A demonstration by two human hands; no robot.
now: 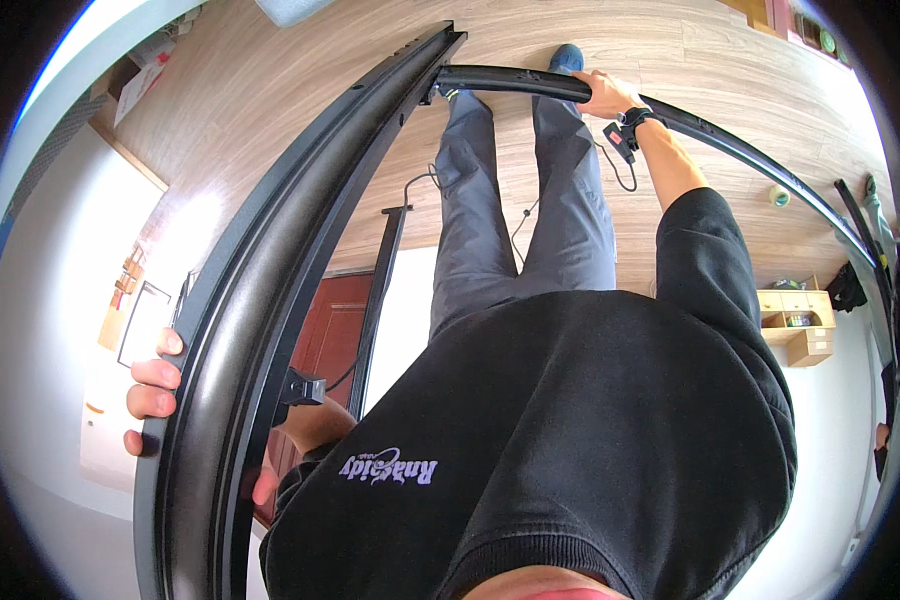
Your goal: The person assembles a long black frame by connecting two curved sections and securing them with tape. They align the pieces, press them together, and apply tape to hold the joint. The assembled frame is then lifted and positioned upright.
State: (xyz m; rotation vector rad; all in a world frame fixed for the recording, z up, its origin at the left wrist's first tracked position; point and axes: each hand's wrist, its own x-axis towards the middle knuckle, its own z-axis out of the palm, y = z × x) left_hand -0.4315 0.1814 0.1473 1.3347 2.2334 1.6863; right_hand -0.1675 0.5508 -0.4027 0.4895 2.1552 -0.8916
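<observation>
A long black metal beam [270,260] with a grooved channel runs from the lower left up to the top middle, slanting in front of me. My left hand [155,385] is wrapped round its lower part, the fingers showing on the outer side and the palm hidden behind it. At the beam's far end a thinner black metal rail [750,150] meets it near my feet and stretches to the right, bowed by the lens. My right hand [610,95] closes over this rail, with a watch on the wrist. A small black clamp-like block [305,387] sits on the beam's inner side.
A thin cable [405,200] runs from a dark upright post [382,290] behind the beam. A small black box [620,143] with a lead hangs beneath my right wrist. A roll of tape [779,195] lies on the wooden floor [610,30]. Another person's shoe and leg show at right.
</observation>
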